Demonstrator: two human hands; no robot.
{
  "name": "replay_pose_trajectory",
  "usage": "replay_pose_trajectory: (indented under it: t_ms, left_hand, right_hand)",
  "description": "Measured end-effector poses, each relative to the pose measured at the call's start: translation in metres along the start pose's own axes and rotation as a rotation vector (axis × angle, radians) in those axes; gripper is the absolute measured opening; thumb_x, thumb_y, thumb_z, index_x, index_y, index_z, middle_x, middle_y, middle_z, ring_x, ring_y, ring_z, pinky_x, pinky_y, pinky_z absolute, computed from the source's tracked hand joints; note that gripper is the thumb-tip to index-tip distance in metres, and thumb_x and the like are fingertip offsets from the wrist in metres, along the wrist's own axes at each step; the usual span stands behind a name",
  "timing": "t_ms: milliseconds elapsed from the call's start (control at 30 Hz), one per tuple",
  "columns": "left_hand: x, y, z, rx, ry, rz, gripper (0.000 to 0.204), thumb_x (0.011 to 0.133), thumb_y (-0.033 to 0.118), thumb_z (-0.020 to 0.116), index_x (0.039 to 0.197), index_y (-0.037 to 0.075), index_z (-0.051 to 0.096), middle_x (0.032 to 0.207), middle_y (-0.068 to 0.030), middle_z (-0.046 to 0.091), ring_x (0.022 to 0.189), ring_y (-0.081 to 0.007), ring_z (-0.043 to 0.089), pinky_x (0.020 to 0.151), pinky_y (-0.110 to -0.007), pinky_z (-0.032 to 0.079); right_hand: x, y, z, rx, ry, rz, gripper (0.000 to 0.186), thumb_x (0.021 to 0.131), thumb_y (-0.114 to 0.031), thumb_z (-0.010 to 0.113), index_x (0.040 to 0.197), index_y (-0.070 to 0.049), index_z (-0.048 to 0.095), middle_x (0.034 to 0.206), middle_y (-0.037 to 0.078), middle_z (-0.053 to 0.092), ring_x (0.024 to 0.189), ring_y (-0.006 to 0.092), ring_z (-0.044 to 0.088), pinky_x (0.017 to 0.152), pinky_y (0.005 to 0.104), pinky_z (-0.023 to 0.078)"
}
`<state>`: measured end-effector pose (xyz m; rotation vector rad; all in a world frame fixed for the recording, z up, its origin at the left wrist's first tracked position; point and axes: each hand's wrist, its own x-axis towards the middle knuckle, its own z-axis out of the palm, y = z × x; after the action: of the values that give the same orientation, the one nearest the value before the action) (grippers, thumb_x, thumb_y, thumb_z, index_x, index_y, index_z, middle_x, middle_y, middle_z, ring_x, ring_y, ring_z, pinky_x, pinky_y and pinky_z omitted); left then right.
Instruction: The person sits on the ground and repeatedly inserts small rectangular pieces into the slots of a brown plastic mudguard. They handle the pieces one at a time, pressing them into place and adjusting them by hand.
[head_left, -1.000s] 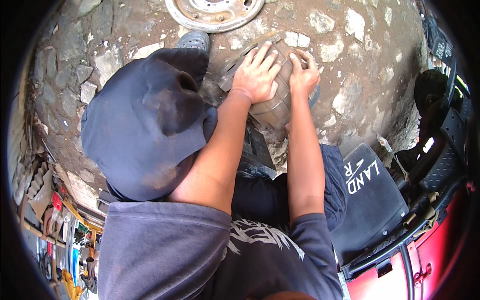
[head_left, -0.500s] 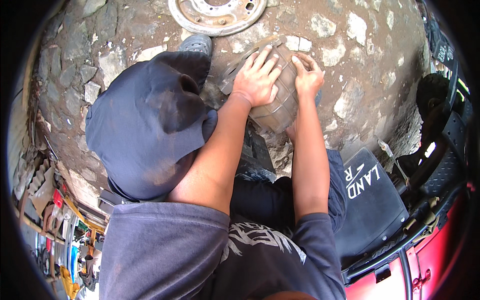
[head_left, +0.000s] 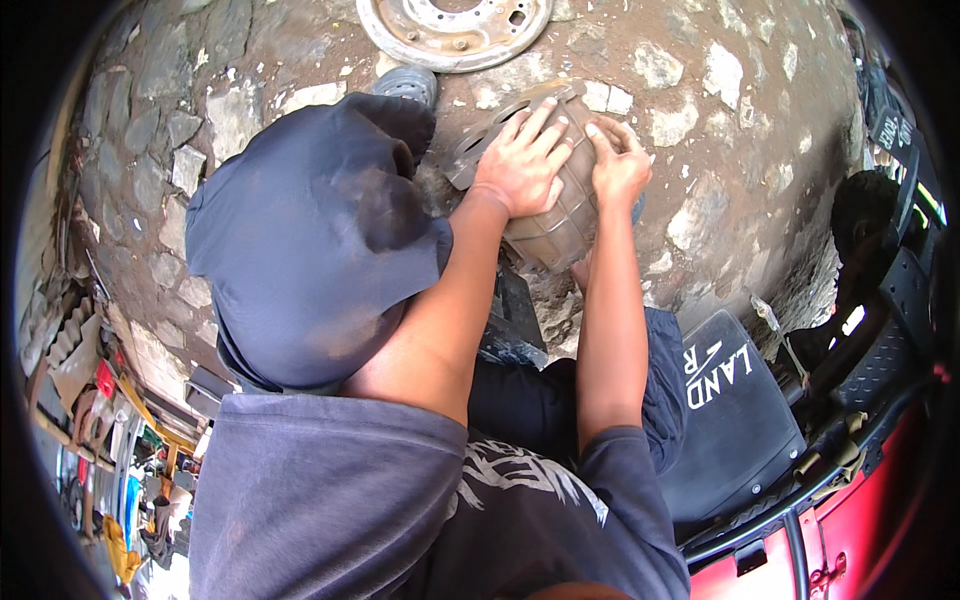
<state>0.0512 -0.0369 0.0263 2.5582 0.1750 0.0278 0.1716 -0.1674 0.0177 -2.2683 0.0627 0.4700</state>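
A ribbed, dusty metal housing (head_left: 552,228) with a flanged rim stands on the stone ground in front of my knees. My left hand (head_left: 520,162) lies flat across its top with the fingers spread. My right hand (head_left: 618,165) presses its right side, fingers curled over the edge. Both forearms reach up from the lower edge. My bent left knee (head_left: 310,240) in dark trousers fills the space to the left of the housing.
A rusty round wheel disc (head_left: 455,28) lies on the ground beyond the housing. A black mud flap (head_left: 730,400) and a red vehicle body (head_left: 860,530) stand at the lower right, a black tyre (head_left: 865,215) at the right. Tools and clutter line the lower left edge.
Both hands stay on the housing. The whole view has shifted slightly, with my right hand's fingers sliding a little further over the top edge.
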Motion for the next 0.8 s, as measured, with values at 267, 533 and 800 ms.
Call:
replay_pose_trajectory:
  t_ms: [267,533,800]
  left_hand:
    - [0.0,0.0,0.0,-0.01,-0.009,0.007,0.055,0.081,0.032,0.071,0.132,0.012,0.07,0.151,-0.0105,0.057,0.155,-0.0331,0.035,0.125,-0.053,0.031]
    - [0.001,0.001,-0.001,-0.019,-0.009,0.009,0.056,0.08,0.032,0.072,0.132,0.012,0.07,0.151,-0.0107,0.057,0.154,-0.033,0.036,0.124,-0.053,0.032]
    - [0.001,0.0,-0.004,-0.011,-0.022,0.005,0.055,0.08,0.032,0.072,0.132,0.012,0.07,0.15,-0.0117,0.058,0.155,-0.0332,0.036,0.124,-0.053,0.032]
  right_hand:
    - [0.003,0.001,0.003,-0.021,0.031,-0.076,0.023,0.084,-0.017,0.088,0.106,-0.009,0.084,0.092,0.009,0.082,0.086,0.02,0.078,0.084,0.0325,0.058]
    - [0.024,-0.029,-0.001,-0.364,0.012,0.003,0.026,0.085,-0.025,0.088,0.109,-0.015,0.085,0.101,0.007,0.083,0.094,0.0181,0.078,0.091,0.032,0.058]
    - [0.014,-0.033,-0.005,-0.482,-0.109,-0.182,0.022,0.087,-0.026,0.083,0.108,-0.019,0.085,0.099,0.015,0.08,0.093,0.0299,0.077,0.091,0.0398,0.058]
